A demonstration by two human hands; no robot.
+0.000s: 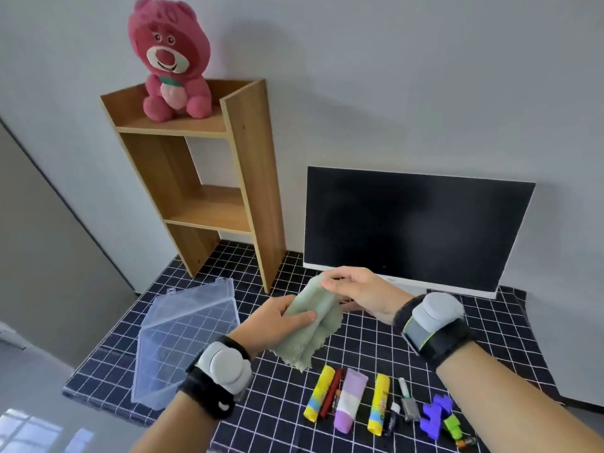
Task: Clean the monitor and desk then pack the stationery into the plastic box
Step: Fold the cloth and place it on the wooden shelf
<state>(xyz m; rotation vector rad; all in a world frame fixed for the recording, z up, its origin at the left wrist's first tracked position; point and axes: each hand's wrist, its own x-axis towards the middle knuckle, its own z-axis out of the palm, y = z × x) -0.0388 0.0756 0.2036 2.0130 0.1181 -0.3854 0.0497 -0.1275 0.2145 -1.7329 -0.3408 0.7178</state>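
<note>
A pale green cloth (313,325) hangs above the desk between both hands. My left hand (277,322) grips its lower part, thumb across the fabric. My right hand (356,291) pinches its top edge. The black monitor (415,223) stands switched off behind my right hand. An open clear plastic box (186,335) lies on the left of the checked desk cover (376,348). Stationery lies in a row near the front: two yellow glue sticks (318,392), a red pen (331,392), a purple tube (349,398), small items and a purple clip (436,416).
A wooden shelf unit (202,178) stands at the back left with a pink plush bear (171,60) on top. The grey wall runs behind everything. The desk's left edge drops off beside the plastic box. Both wrists carry grey devices on black straps.
</note>
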